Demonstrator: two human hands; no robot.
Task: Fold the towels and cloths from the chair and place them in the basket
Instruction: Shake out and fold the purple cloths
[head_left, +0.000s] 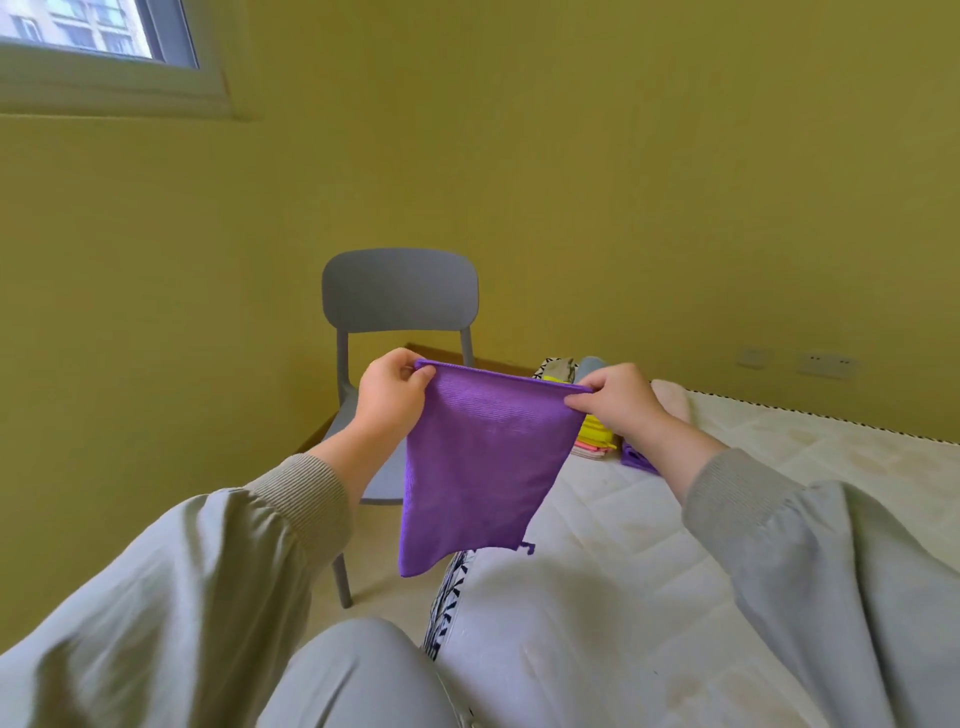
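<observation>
A purple cloth (483, 462) hangs in the air in front of me, stretched by its top edge. My left hand (389, 395) pinches its top left corner and my right hand (618, 402) pinches its top right corner. Behind the cloth stands a grey chair (399, 291); its seat is mostly hidden by the cloth and my left arm. On the bed lies a stack of folded cloths (595, 441) in yellow and pink, and beside it another purple cloth (636, 457), partly behind my right wrist. No basket shows.
A quilted white mattress (675, 519) fills the right side, with a patterned bed edge (449, 592) near my knee. Yellow walls close off the back, with wall sockets (826, 364) at the right and a window (98, 31) at the top left.
</observation>
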